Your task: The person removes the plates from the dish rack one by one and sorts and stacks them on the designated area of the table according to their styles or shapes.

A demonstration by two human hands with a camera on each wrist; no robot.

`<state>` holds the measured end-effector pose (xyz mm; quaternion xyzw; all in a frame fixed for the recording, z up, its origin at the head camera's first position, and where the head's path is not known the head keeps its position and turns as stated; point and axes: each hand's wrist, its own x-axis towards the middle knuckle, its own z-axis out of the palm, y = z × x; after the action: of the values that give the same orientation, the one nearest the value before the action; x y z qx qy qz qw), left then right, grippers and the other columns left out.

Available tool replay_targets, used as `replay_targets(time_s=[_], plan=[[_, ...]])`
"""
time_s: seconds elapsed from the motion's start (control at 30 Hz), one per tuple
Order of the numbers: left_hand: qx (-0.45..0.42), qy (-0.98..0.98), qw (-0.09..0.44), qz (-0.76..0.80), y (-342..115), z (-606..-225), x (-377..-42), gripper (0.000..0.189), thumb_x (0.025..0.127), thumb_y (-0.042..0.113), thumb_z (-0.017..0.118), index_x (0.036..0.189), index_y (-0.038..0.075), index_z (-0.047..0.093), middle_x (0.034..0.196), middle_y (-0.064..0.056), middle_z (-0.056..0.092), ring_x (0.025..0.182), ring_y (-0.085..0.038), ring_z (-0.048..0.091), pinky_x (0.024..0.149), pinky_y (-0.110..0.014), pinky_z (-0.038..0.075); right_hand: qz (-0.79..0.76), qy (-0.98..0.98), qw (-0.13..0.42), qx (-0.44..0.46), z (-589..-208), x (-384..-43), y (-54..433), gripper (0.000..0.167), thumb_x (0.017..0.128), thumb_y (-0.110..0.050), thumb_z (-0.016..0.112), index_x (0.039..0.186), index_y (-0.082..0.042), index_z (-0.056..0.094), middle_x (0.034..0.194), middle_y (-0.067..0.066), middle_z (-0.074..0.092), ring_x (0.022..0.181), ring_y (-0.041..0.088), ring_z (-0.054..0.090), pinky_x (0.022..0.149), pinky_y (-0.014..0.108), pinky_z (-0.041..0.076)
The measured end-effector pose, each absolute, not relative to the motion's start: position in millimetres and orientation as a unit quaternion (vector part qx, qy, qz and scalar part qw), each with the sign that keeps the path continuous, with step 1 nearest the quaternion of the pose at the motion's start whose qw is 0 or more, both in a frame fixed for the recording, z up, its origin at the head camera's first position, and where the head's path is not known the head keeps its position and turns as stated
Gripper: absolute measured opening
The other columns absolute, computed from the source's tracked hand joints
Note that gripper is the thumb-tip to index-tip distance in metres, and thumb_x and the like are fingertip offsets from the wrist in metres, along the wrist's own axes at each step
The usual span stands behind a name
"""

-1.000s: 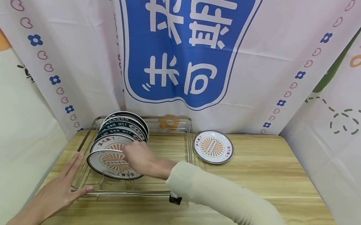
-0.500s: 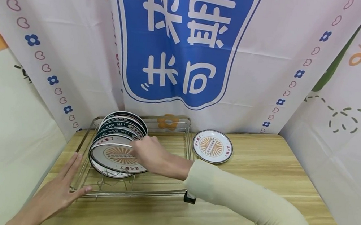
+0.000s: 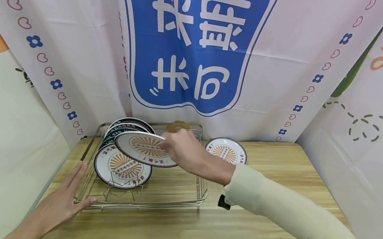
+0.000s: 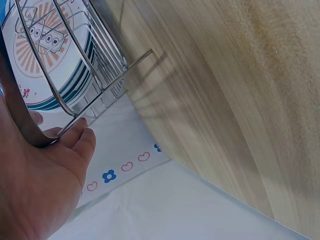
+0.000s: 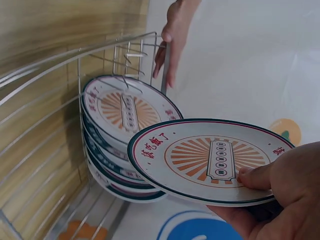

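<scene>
The head view looks forward and down from above the near side of the table (image 3: 166, 234), far enough back to take in the whole rack (image 3: 152, 205) and the printed cloth (image 3: 277, 89) behind it. The left wrist view sits close behind the left hand (image 4: 42, 180), turned so that the table fills its right side, and shares the rack's left end with the head view. Just behind the right hand (image 5: 295, 185), the right wrist view faces left, sideways-turned, over the held plate (image 5: 195, 162) at close range; it shares the left hand with the left wrist view.
</scene>
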<state>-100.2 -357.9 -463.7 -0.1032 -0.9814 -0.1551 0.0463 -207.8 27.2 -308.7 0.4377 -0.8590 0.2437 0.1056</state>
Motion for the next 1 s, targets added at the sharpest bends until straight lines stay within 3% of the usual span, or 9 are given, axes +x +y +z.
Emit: replay_targets(time_s=[0.13, 0.23, 0.37, 0.67, 0.83, 1.0], plan=[[-0.106, -0.981, 0.048, -0.156, -358, -464, -100, 0.114, 0.097, 0.048, 0.073, 0.171, 0.018, -0.008, 0.177, -0.023, -0.001, 0.086, -0.035, 0.074, 0.065, -0.058, 0.059, 0.276, -0.855, 0.116, 0.424, -300, -214, 45, 0.017, 0.102, -0.009, 0.069, 0.115, -0.003, 0.078, 0.107, 0.012, 0.081, 0.092, 0.023, 0.080, 0.071, 0.024, 0.064], [-0.111, -0.980, 0.053, -0.154, -358, -464, -100, 0.114, 0.097, 0.048, 0.074, 0.171, 0.017, -0.007, 0.176, -0.024, 0.000, 0.101, -0.050, 0.071, 0.068, -0.061, 0.059, 0.294, -0.854, 0.122, 0.412, -295, -218, 57, 0.019, 0.102, -0.008, 0.069, 0.117, -0.002, 0.078, 0.108, 0.012, 0.081, 0.096, 0.023, 0.080, 0.077, 0.026, 0.064], [-0.113, -0.980, 0.055, -0.153, -358, -466, -99, 0.115, 0.097, 0.048, 0.074, 0.171, 0.016, -0.008, 0.176, -0.024, 0.000, 0.126, -0.068, 0.049, 0.068, -0.063, 0.059, 0.292, -0.865, 0.136, 0.385, -290, -223, 73, 0.022, 0.101, -0.009, 0.071, 0.121, -0.002, 0.078, 0.105, 0.013, 0.081, 0.092, 0.024, 0.080, 0.073, 0.028, 0.065], [-0.110, -0.981, 0.049, -0.153, -358, -466, -99, 0.113, 0.099, 0.048, 0.072, 0.171, 0.016, -0.009, 0.177, -0.023, -0.002, 0.120, -0.066, 0.056, 0.061, -0.056, 0.059, 0.278, -0.885, 0.163, 0.337, -281, -239, 108, 0.026, 0.102, -0.008, 0.070, 0.127, -0.002, 0.076, 0.104, 0.015, 0.081, 0.087, 0.025, 0.080, 0.071, 0.033, 0.065], [-0.112, -0.981, 0.056, -0.151, -358, -466, -100, 0.114, 0.098, 0.048, 0.073, 0.171, 0.016, -0.008, 0.177, -0.023, -0.002, 0.126, -0.067, 0.050, 0.064, -0.058, 0.060, 0.263, -0.908, 0.154, 0.289, -280, -248, 126, 0.026, 0.103, -0.011, 0.069, 0.125, 0.001, 0.075, 0.099, 0.018, 0.080, 0.078, 0.026, 0.078, 0.063, 0.033, 0.063], [-0.113, -0.980, 0.058, -0.154, -359, -466, -100, 0.114, 0.097, 0.048, 0.074, 0.171, 0.016, -0.007, 0.177, -0.023, 0.000, 0.112, -0.059, 0.064, 0.063, -0.056, 0.059, 0.252, -0.925, 0.142, 0.247, -285, -258, 143, 0.027, 0.105, -0.014, 0.067, 0.125, 0.003, 0.074, 0.094, 0.019, 0.079, 0.072, 0.026, 0.076, 0.058, 0.033, 0.061]])
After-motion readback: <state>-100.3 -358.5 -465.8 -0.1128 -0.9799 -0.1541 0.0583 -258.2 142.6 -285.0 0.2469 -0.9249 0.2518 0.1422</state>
